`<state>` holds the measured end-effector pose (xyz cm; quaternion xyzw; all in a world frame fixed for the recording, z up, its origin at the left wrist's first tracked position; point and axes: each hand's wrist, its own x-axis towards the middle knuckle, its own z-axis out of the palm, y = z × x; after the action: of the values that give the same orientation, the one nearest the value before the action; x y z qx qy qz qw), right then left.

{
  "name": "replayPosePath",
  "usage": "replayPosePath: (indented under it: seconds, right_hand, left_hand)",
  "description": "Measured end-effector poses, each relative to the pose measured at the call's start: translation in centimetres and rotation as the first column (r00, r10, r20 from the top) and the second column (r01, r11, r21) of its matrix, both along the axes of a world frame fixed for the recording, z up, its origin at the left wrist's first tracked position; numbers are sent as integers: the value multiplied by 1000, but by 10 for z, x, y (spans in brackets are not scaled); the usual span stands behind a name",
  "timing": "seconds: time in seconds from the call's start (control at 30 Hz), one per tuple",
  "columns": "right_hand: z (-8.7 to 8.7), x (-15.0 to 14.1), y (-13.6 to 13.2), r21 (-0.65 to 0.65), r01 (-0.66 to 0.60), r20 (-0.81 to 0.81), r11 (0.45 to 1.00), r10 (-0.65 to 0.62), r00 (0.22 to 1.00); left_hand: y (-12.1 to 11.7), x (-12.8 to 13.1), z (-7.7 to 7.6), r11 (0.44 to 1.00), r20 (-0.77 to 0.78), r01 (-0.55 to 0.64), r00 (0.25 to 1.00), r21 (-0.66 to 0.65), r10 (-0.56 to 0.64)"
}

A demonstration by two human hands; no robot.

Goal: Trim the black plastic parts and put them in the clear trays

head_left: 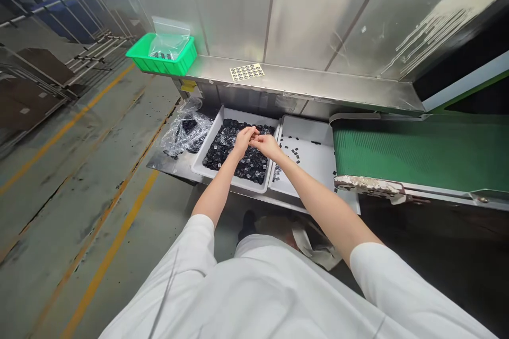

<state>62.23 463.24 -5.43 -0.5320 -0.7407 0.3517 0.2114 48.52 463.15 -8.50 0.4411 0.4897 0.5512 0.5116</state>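
My left hand (244, 140) and my right hand (265, 144) meet fingertip to fingertip above a white tray (196, 166). Heaped in that tray are many small black square pieces (222, 151). The fingers of both hands are pinched together, and whatever sits between them is too small to make out. Right of it stands a second white tray (314, 161), with small black pieces scattered along its left part and a few at its back. My right forearm crosses over this second tray.
A clear plastic bag (185, 132) with black pieces lies on the left. On the ledge sit a green bin (167, 66) holding a clear bag and a yellowish sticker sheet (246, 72). A green conveyor belt (417, 153) begins at the right. Behind rises a metal wall (234, 5).
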Motion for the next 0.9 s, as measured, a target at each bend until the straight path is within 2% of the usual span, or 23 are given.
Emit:
replayPosePath:
  seconds: [0.17, 0.27, 0.33, 0.4, 0.53, 0.67, 0.77, 0.83, 0.9]
  right_hand:
    - [2, 10, -13, 42, 17, 43, 999, -19, 999]
    - [5, 12, -20, 87, 13, 68, 996, -19, 998]
    - [6, 14, -23, 107, 9, 85, 994, -19, 996]
    - [5, 19, -25, 139, -7, 120, 990, -10, 993]
    - [1, 32, -30, 193, 20, 186, 981, -57, 981]
    - [-2, 44, -39, 181, 39, 228, 983, -80, 970]
    - [-3, 58, -49, 173, 114, 214, 978, -150, 965]
    - [-4, 78, -63, 166, 177, 158, 970, -203, 966]
    - [-6, 109, -88, 168, 221, 55, 961, -233, 971]
  left_hand:
    - [-1, 18, -8, 986, -95, -158, 982, 55, 163]
    - [-3, 21, -12, 962, -263, -256, 926, 91, 271]
    - [-5, 19, -13, 962, -409, -244, 871, 124, 273]
    - [-7, 16, -15, 972, -513, -181, 826, 151, 233]
    - [-14, 7, -23, 975, -607, -115, 767, 190, 209]
    - [-28, 6, -36, 983, -555, 11, 827, 181, 93]
    - [-49, 15, -45, 976, -467, 111, 884, 189, -10]
    - [-69, 24, -51, 971, -410, 115, 912, 212, -18]
    - [-97, 34, -58, 976, -357, 47, 933, 213, 33]
